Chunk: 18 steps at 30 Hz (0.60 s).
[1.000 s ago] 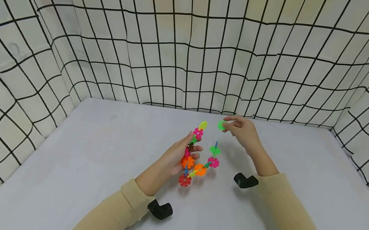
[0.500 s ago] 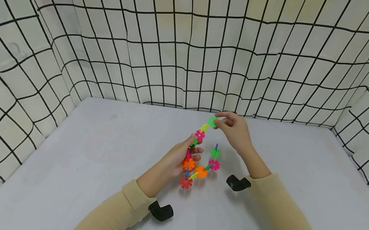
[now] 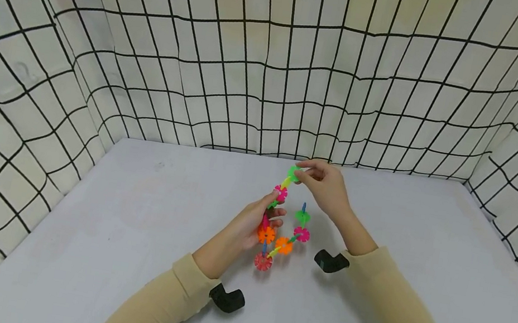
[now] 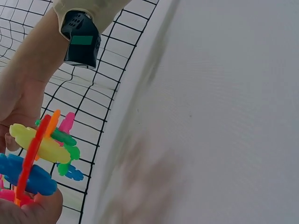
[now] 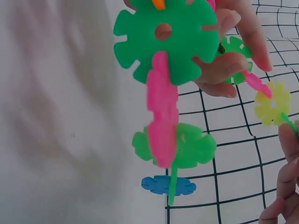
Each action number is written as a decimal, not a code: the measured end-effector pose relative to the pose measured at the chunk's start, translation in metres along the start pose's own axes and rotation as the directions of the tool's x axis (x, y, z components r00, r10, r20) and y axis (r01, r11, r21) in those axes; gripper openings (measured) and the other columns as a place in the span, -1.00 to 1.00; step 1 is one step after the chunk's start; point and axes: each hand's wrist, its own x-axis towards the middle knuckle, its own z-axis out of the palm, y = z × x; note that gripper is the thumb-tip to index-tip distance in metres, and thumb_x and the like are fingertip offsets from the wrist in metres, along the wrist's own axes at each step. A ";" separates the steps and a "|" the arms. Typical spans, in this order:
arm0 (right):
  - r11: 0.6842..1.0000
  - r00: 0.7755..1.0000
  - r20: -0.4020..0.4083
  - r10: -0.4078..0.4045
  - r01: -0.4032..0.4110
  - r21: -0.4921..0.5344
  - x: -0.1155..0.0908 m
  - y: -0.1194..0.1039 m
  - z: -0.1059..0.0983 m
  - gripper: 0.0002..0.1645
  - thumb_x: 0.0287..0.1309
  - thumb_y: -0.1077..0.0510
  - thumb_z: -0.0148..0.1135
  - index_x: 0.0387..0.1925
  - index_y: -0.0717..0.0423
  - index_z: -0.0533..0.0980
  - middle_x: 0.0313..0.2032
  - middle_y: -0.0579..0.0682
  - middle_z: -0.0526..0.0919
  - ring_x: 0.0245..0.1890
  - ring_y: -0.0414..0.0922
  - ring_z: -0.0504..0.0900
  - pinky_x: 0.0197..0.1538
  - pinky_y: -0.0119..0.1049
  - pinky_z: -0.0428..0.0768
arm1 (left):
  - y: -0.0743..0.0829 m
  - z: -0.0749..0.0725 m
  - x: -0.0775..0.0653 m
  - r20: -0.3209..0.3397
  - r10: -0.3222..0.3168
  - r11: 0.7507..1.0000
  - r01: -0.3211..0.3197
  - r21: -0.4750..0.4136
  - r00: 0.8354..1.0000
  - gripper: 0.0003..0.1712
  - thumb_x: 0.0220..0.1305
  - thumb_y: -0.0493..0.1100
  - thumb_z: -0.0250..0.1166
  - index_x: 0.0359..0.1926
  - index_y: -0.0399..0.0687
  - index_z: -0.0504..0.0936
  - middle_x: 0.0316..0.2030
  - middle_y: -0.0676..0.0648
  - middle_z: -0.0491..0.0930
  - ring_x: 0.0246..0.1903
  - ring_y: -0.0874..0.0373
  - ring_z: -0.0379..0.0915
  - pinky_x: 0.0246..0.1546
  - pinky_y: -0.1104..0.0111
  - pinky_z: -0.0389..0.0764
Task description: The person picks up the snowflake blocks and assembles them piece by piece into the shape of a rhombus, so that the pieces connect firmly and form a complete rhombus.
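Note:
A chain of slotted plastic snowflake discs in several colours hangs in a loop over the table. My left hand (image 3: 246, 224) grips its left side, thumb toward the upper part. Its upper end is a yellow disc (image 5: 273, 103), set in a pink one. The right hand (image 3: 328, 189) pinches a light green disc (image 3: 294, 173) by its edge, and this disc meets the yellow one; how deep the slots sit is hard to tell. A red disc (image 3: 263, 262) is at the chain's bottom. On the right the loose end rises to a blue disc (image 5: 168, 185).
The white tabletop (image 3: 122, 253) spreads beneath both hands. Black netting (image 3: 271, 81) over white walls bounds the back and sides. Black devices, one on the left wrist (image 3: 227, 299) and one on the right wrist (image 3: 331, 262), stick out from the beige sleeves.
The right hand has moved left with the light green disc, from apart to against the yellow disc. The left hand and the chain have shifted slightly down and right.

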 end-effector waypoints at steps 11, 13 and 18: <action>0.998 0.999 0.000 -0.035 0.035 -0.052 -0.005 -0.004 0.007 -0.74 0.37 0.21 0.32 0.02 0.27 0.66 -0.36 0.06 0.76 -0.35 -0.06 0.66 -0.21 -0.24 0.51 | 0.004 0.001 -0.001 0.002 0.008 0.999 -0.008 -0.032 1.000 -0.71 0.57 0.07 0.14 -0.06 -0.07 0.53 -0.39 0.04 0.52 -0.60 0.30 0.24 -0.61 0.61 0.25; 0.999 1.000 0.007 -0.019 0.019 -0.030 -0.005 -0.005 0.007 -0.74 0.38 0.22 0.30 0.02 0.27 0.66 -0.36 0.08 0.76 -0.32 -0.05 0.68 -0.16 -0.23 0.54 | 0.005 0.000 -0.002 0.013 0.016 1.000 -0.016 -0.015 1.000 -0.68 0.58 0.05 0.13 0.00 -0.10 0.57 -0.37 0.04 0.52 -0.60 0.30 0.23 -0.61 0.61 0.24; 0.999 1.000 0.021 0.020 -0.021 0.043 -0.006 -0.005 0.007 -0.72 0.40 0.20 0.28 0.03 0.28 0.66 -0.33 0.10 0.76 -0.27 -0.05 0.68 -0.06 -0.15 0.58 | 0.006 -0.001 -0.001 0.040 0.032 0.999 -0.032 0.011 0.999 -0.60 0.59 0.05 0.11 0.13 -0.17 0.57 -0.36 0.03 0.51 -0.62 0.32 0.24 -0.61 0.61 0.26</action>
